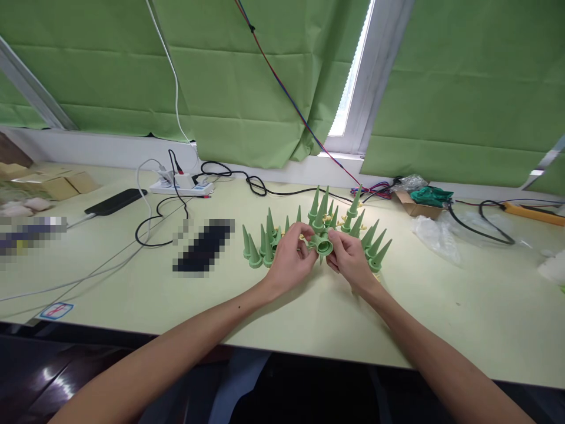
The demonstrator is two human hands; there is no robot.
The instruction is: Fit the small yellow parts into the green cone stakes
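My left hand (290, 259) and my right hand (353, 258) meet above the table's middle, both closed on one green plastic spike (325, 247). Its hollow round end faces me. The left fingers pinch a side part of it, and the right thumb and fingers grip its rim from the right. Several more green cone-shaped spikes (253, 254) stand points up just behind and beside my hands. On the right, another group of spikes (378, 253) stands close to my right wrist. Small yellowish pieces (344, 222) lie among them, partly hidden.
A blurred-out dark flat object (205, 246) lies left of the spikes. Behind it are a power strip (188, 187), tangled black cables (256, 185) and a black oblong device (115, 201). Rightward stand an open carton (415, 203) and clear plastic bags (436, 238). The table's edge (309, 353) runs below my forearms.
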